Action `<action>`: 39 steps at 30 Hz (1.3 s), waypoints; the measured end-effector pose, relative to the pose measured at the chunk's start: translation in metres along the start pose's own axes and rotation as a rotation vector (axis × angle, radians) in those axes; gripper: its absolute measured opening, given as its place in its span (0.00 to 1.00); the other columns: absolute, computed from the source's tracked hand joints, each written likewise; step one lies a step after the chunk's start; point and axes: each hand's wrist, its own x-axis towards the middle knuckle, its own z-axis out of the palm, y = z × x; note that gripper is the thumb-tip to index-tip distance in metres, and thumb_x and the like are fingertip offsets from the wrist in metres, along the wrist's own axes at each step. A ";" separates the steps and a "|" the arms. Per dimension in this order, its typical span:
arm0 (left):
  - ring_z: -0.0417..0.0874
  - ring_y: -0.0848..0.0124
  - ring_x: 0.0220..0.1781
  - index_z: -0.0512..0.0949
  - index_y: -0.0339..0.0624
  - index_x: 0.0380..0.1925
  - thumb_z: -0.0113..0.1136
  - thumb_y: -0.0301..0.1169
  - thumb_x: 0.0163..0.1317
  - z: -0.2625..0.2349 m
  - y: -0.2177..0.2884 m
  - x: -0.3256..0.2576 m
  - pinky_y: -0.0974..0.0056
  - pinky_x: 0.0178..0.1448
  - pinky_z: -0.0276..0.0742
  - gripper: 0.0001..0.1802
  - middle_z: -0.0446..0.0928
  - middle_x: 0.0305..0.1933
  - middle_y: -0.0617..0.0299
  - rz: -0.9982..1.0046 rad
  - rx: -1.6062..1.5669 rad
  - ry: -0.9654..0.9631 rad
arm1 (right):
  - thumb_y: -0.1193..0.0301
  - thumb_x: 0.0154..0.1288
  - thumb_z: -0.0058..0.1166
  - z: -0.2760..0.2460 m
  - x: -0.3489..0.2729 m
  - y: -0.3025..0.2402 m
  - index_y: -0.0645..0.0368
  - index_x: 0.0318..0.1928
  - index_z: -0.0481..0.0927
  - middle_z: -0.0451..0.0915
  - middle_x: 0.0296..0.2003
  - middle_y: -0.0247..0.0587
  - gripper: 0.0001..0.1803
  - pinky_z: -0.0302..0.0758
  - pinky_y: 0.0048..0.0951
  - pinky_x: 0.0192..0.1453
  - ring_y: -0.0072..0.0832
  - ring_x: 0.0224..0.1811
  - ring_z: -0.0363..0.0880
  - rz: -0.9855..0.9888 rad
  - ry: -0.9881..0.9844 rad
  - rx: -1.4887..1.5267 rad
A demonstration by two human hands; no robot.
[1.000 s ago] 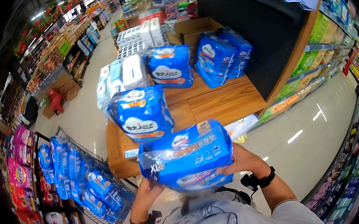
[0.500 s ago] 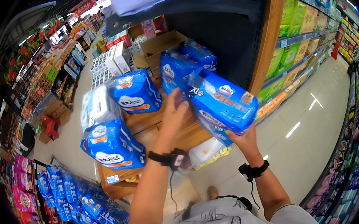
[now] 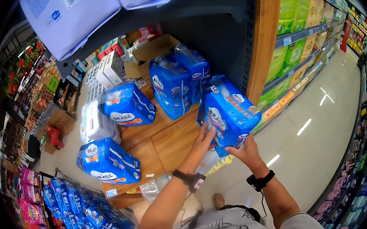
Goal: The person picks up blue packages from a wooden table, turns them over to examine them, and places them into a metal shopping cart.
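A blue plastic-wrapped diaper pack [image 3: 231,110] is tilted at the right end of the wooden shelf. My right hand [image 3: 245,153] grips its lower near corner, the thumb against the wrapping. Against its lower left side, my left hand [image 3: 204,141] is closed on the pack, with some fingers hidden. Two more blue packs, a nearer one [image 3: 170,87] and one behind it [image 3: 192,68], stand upright just left of the held pack. Farther left are another blue pack [image 3: 128,105] and one at the near left corner [image 3: 108,161].
The wooden shelf [image 3: 147,150] holds white packs [image 3: 99,124] and an open cardboard box [image 3: 156,49]. Lilac packages [image 3: 79,19] hang over the shelf above. A wire cart [image 3: 118,216] with several blue packs stands at lower left. A wooden post [image 3: 263,33] rises at right beside the aisle floor [image 3: 301,117].
My left hand has moved down and right onto the pack's side. The pack has turned more upright, with my right hand still on it. The view has shifted.
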 end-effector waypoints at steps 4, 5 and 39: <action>0.66 0.60 0.75 0.51 0.46 0.80 0.48 0.60 0.75 -0.004 -0.003 0.035 0.53 0.75 0.66 0.44 0.64 0.75 0.55 0.185 -0.188 -0.066 | 0.63 0.52 0.78 0.008 0.028 0.008 0.69 0.72 0.56 0.73 0.60 0.61 0.55 0.75 0.43 0.63 0.54 0.61 0.76 -0.143 0.036 -0.173; 0.66 0.60 0.75 0.51 0.46 0.80 0.48 0.60 0.75 -0.002 -0.001 0.042 0.53 0.75 0.65 0.43 0.64 0.75 0.55 0.203 -0.209 -0.065 | 0.63 0.52 0.78 0.008 0.037 0.017 0.69 0.72 0.56 0.73 0.60 0.62 0.55 0.75 0.43 0.63 0.54 0.61 0.75 -0.135 0.060 -0.154; 0.66 0.37 0.71 0.71 0.44 0.64 0.70 0.37 0.60 -0.238 0.083 0.045 0.41 0.67 0.72 0.33 0.67 0.70 0.38 0.365 1.271 1.088 | 0.72 0.69 0.61 0.069 -0.027 0.020 0.65 0.55 0.78 0.84 0.37 0.44 0.17 0.80 0.28 0.39 0.26 0.35 0.83 0.237 -0.310 0.008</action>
